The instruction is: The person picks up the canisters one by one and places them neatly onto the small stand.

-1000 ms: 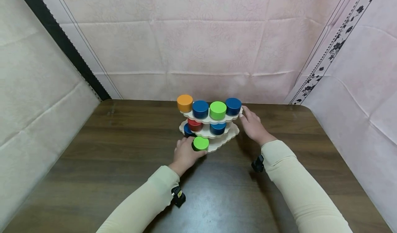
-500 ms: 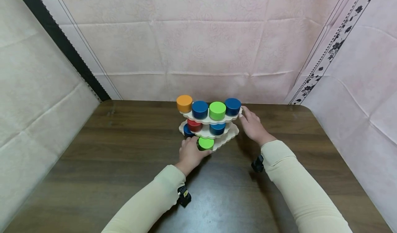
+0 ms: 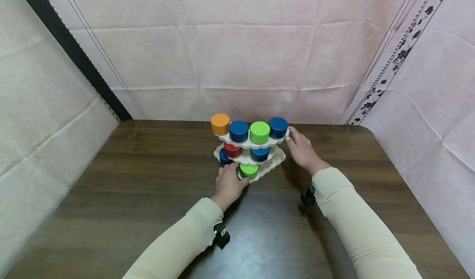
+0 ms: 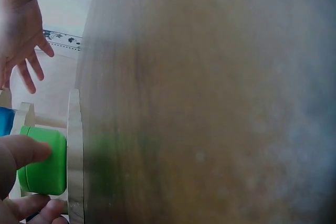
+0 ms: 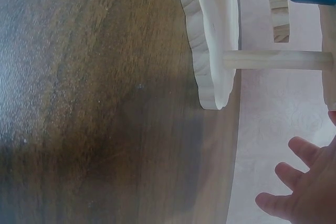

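Dark wood tabletop (image 3: 148, 213), near half bare. My left hand (image 3: 228, 184) pinches green cylinder (image 3: 248, 170) on bottom tier of three-tier wooden stand (image 3: 276, 158). Right hand (image 3: 302, 149), fingers spread, touches top tier edge. I count eight cylinders: four blue, two green, one red, one orange (image 3: 220, 123).

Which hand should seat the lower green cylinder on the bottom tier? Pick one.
Left. The left hand already grips the green cylinder on the bottom tier; the right hand only rests by the rack's upper right edge.
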Demonstrator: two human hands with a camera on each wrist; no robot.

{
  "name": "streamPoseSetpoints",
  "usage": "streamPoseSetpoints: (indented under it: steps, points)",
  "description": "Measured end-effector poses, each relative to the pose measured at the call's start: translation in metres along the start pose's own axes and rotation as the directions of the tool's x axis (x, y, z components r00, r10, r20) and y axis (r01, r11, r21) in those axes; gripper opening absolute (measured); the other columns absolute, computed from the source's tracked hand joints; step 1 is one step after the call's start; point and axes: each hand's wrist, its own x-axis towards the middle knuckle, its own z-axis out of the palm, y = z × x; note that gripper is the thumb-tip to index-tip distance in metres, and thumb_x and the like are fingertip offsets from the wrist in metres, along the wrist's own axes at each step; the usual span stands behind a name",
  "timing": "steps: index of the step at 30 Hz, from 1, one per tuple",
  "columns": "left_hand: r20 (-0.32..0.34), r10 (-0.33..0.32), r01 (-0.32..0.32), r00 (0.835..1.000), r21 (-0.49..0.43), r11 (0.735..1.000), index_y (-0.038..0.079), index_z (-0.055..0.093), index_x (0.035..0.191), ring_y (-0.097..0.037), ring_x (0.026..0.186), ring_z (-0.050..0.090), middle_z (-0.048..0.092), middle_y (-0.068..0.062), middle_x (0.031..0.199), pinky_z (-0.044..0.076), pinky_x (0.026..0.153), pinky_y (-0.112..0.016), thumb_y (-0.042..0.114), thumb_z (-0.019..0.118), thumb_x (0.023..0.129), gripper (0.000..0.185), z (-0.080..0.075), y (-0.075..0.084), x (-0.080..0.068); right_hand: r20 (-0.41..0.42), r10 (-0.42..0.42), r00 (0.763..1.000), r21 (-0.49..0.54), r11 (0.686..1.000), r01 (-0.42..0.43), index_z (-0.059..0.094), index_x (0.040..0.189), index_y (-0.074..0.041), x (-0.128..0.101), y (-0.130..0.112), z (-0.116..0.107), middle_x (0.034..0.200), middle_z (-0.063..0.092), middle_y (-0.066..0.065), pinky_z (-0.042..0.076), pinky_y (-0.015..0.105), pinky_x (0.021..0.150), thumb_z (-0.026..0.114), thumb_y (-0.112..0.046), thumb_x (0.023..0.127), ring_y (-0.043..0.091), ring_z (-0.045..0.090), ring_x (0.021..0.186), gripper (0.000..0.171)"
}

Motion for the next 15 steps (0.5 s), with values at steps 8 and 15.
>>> streamPoseSetpoints:
  steps: [8, 15]
  points:
    - [-0.024, 0.018, -0.018, 1.0, -0.009, 1.0, 0.004, 0.062, 0.116, -0.029, 0.101, 0.046, 0.057, -0.011, 0.108, 0.04, 0.087, -0.047, 0.026, 0.074, 0.085, 0.04, -0.003, -0.001, -0.001, -0.012, -0.005, 1.0, -0.032, 0.999, 0.005, 0.005, 0.156, -0.014, 0.0, 0.001, -0.002, 0.16, 0.007, 0.017, 0.007, 0.063, 0.112, 0.018, -0.05, 0.103, 0.041, 0.001, 0.146, 0.066]
    - [-0.058, 0.076, -0.076, 0.995, 0.01, 0.997, 0.007, 0.066, 0.109, -0.028, 0.098, 0.045, 0.057, -0.011, 0.106, 0.04, 0.082, -0.045, 0.022, 0.072, 0.084, 0.03, -0.02, -0.013, -0.004, 0.002, -0.015, 1.0, -0.054, 0.998, 0.015, 0.009, 0.156, -0.015, -0.001, -0.004, -0.005, 0.159, 0.009, 0.02, 0.01, 0.066, 0.11, 0.022, -0.047, 0.104, 0.045, 0.002, 0.144, 0.063]
